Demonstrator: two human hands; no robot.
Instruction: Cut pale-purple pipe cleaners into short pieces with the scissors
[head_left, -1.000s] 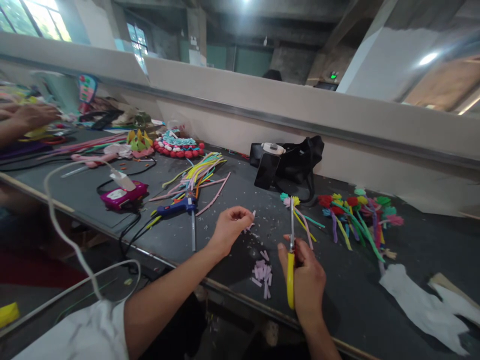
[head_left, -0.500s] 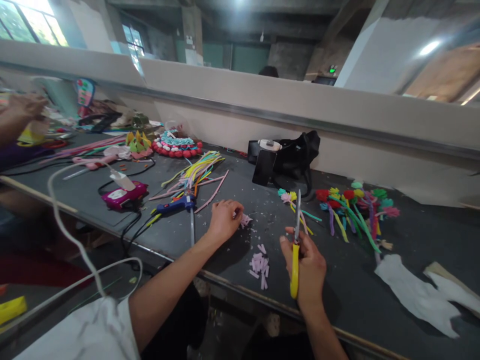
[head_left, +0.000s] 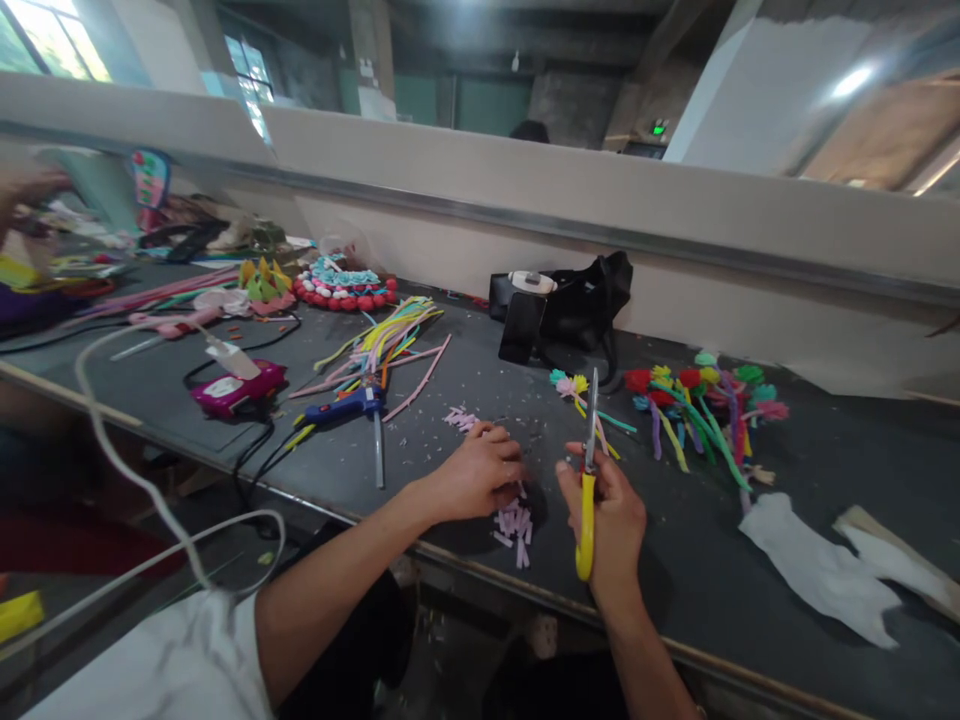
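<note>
My left hand point(head_left: 480, 474) is over the back of a small pile of short pink pieces point(head_left: 514, 525), its fingers curled down; what its fingertips hold, if anything, is hidden. Behind it lies a second heap of pink pieces point(head_left: 460, 418). To the right, my right hand point(head_left: 611, 510) is wrapped round yellow-handled scissors point(head_left: 586, 525), whose blades point up and away from me. A few fluffy-ended stems point(head_left: 576, 385) lie just beyond the scissors.
Left of my hands are a blue glue gun point(head_left: 345, 405), long coloured stems point(head_left: 390, 335) and a magenta device point(head_left: 240, 388) with cables. A black bag point(head_left: 592, 310), colourful pompom stems point(head_left: 701, 400) and white gloves point(head_left: 817, 565) are farther right. Another person's hand shows far left.
My left hand has moved right and toward me, from the farther pink heap to the nearer pile. My right hand still holds the scissors. The view has shifted slightly.
</note>
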